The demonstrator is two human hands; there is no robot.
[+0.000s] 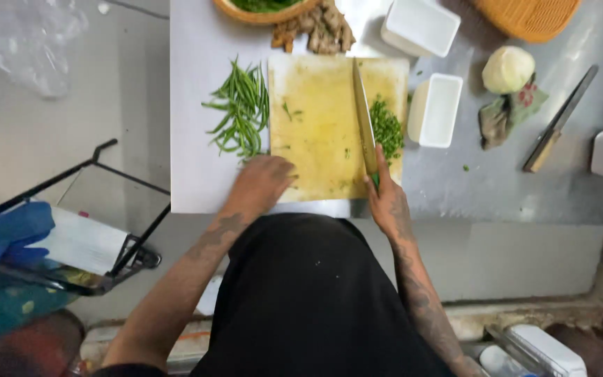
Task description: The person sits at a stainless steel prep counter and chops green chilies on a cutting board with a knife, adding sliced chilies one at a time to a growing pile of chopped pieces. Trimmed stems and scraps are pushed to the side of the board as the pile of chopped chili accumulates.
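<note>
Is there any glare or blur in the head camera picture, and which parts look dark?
Head view: soft glare whitens the metal counter near the white tubs; the left hand looks slightly motion-blurred; the knife in the right hand stays fairly sharp; the floor corners are dim.

Even, soft overhead light, pale glare on steel counter point(497, 188), slight overall blur, dim lower corners

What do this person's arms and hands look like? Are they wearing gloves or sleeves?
No gloves and no sleeves: both forearms are bare down to the hands. The left hand and right hand carry no rings or watch that I can make out. Dark tattoos mark both forearms, patchy on the left and running densely along the right onto the back of the hand. A black garment covers the body.
</note>
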